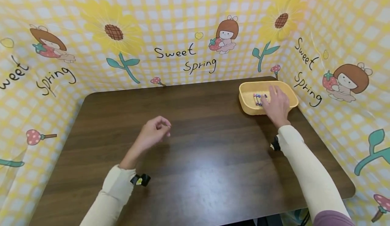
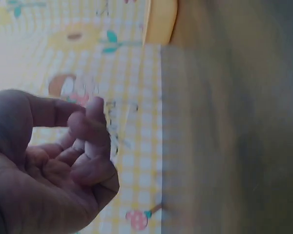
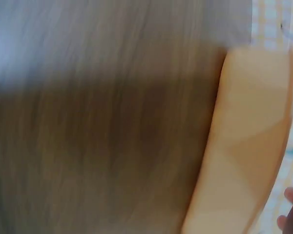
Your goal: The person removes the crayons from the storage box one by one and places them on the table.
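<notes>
At two o'clock on the dark table [image 1: 195, 182], we see a yellow basket [image 1: 254, 111] holding a row of small crayons [image 1: 258, 99]. Our right hand [image 1: 277, 106] reaches in, the crayons at its nine o'clock; we cannot tell whether its fingers grasp one. Toward ten o'clock, our left hand [image 1: 153, 132] hovers over the table, fingers loosely curled, nothing held.

You face a dark brown, wood-grained desk [image 1: 201, 144], its visible corners rounded; toward your two o'clock, a yellow tub [image 1: 253, 110] sits directly on it.
</notes>
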`<state>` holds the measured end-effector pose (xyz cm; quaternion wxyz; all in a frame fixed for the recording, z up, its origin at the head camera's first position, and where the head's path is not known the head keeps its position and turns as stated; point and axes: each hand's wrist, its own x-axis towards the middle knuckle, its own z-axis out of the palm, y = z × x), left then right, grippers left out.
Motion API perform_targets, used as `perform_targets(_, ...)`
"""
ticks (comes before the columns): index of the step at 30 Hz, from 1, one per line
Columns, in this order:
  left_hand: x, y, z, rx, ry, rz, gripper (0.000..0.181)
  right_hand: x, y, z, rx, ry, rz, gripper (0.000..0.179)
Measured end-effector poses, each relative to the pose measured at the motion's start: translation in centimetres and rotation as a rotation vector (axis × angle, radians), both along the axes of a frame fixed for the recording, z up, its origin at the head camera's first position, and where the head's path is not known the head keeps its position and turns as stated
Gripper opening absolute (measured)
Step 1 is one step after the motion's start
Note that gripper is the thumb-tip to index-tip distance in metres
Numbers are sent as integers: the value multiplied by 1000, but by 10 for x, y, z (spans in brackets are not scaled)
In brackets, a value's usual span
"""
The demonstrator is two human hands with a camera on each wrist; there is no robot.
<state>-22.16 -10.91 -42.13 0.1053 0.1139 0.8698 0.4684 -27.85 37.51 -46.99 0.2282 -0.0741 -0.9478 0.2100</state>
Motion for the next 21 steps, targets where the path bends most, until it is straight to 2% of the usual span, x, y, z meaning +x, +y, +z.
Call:
perform_targets(4,24,19,-14,38,-2,-78,9,7,30,1,-29,-55,-130,55)
perform_targets(6,35,25,-22,51,3,-112,7,9,43,-1,-33,-32,-186,46)
perform_targets(9,47,29,-33,58,3,-173,10,8,61,-8,-54,-7,-232,39)
perform_targets(11,52,29,-38,59,-11,-210,13,9,71,-11,-102,-41,-244,35)
perform_targets(13,52,28,-42,80,-39,-235,16,10,79,-13,-179,-115,-255,37)
perform_targets(16,43,31,-44,167,-129,-215,22,9,88,-11,-295,-205,-297,39)
perform_targets(18,33,36,-43,250,-199,-178,27,6,93,-10,-357,-214,-318,40)
perform_targets(21,18,45,-44,363,-288,-107,35,0,98,-8,-393,-197,-322,43)
